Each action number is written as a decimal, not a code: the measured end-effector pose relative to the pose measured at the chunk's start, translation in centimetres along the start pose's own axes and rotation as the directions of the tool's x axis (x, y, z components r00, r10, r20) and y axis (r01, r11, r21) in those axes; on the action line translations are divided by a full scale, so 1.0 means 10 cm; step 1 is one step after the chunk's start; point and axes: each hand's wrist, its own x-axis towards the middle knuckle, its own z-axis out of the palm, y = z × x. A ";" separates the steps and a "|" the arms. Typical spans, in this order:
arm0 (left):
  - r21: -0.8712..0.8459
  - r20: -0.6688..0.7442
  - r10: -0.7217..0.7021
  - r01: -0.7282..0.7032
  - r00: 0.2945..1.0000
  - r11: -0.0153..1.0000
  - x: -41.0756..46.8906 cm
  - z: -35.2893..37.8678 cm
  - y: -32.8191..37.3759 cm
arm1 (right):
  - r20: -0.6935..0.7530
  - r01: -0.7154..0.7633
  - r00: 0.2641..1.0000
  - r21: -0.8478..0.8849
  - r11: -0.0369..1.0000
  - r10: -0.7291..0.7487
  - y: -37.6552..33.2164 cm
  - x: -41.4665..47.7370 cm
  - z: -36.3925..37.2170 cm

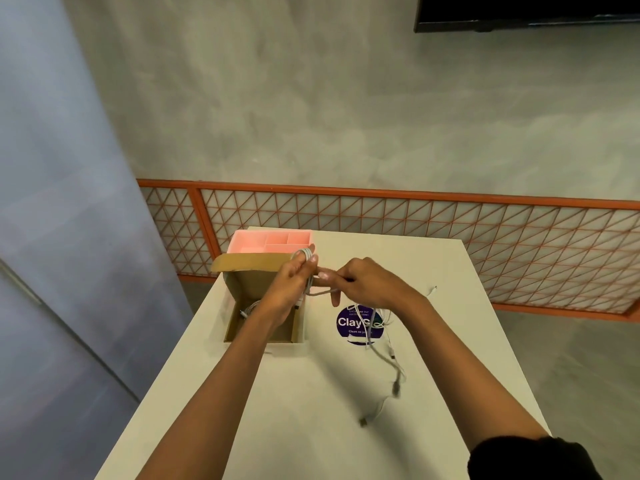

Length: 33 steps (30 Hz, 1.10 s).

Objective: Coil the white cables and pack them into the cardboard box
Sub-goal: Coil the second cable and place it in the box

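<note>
Gripped in the left hand, by the open cardboard box, a white cable is looped round the fingers; one strand is pinched by the right hand. Its tail is blurred on the worktop.

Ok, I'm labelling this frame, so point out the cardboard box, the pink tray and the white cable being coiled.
cardboard box (242, 263): head view, on its raised flap.
pink tray (249, 241): head view, on its left compartment.
white cable (304, 252): head view, on the loops nearest the tray.

Grey wall, orange lattice panel
</note>
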 end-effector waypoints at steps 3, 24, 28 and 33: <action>0.098 0.144 -0.069 0.055 0.987 0.994 -0.04 0.00 -0.05 | -0.133 -0.003 0.991 0.010 1.000 0.004 -0.02 0.02 -0.14; -0.736 0.548 0.308 0.273 0.778 0.620 -0.27 -0.11 0.02 | 0.007 0.159 0.981 0.530 0.833 -0.192 0.13 0.00 -0.24; -0.736 0.534 0.269 0.284 0.802 0.614 -0.31 -0.11 -0.01 | 0.115 0.094 0.981 0.440 0.893 -0.160 0.16 0.03 -0.16; -0.731 0.542 0.244 0.308 0.804 0.609 -0.25 -0.16 0.01 | 0.137 0.086 0.977 0.448 0.890 -0.163 0.16 0.02 -0.18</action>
